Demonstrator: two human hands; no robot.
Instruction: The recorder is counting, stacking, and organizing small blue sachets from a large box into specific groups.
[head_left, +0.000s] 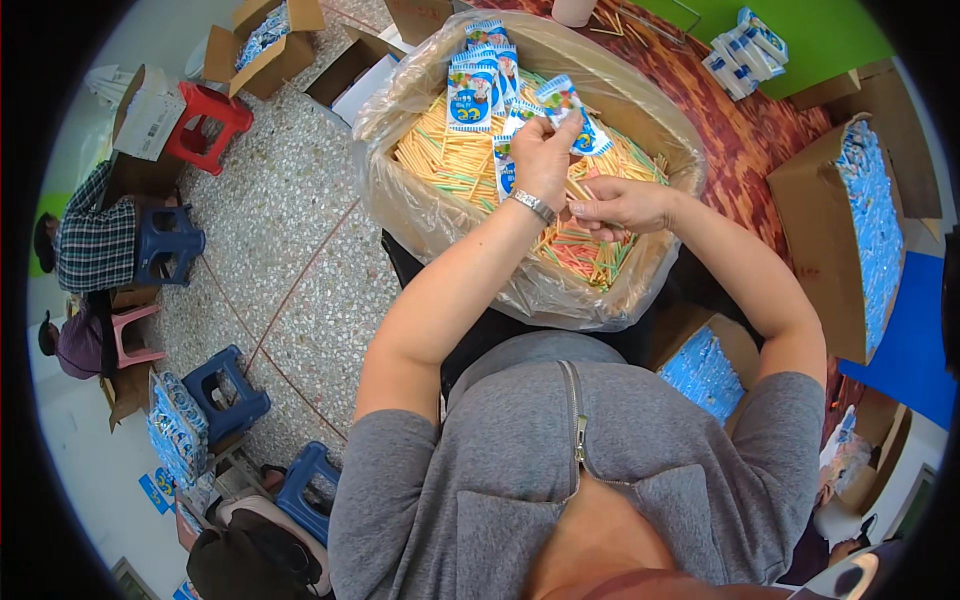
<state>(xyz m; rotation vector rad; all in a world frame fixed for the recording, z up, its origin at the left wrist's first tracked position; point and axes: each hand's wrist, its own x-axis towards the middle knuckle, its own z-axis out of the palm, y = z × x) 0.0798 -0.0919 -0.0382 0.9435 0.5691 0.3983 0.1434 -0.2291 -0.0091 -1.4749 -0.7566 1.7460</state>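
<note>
Nearest, beside the person's right leg, a small carton of blue packets stands within easy reach. Over the lap, the right hand has its thumb and fingers nearly closed in a pinch on a few pale sticks. Just beyond, the left hand is curled, thumb against fingers, gripping a blue-and-white packet by its near end; whether that end is unsealed, I cannot tell. Both hands work above a large box lined with a clear plastic bag, which probably keeps the loose coloured sticks clean and catches any dropped. Other packets lie on the heap toward its far left, apparently for a short reach. Farther right, a tall carton holds many more packets.
</note>
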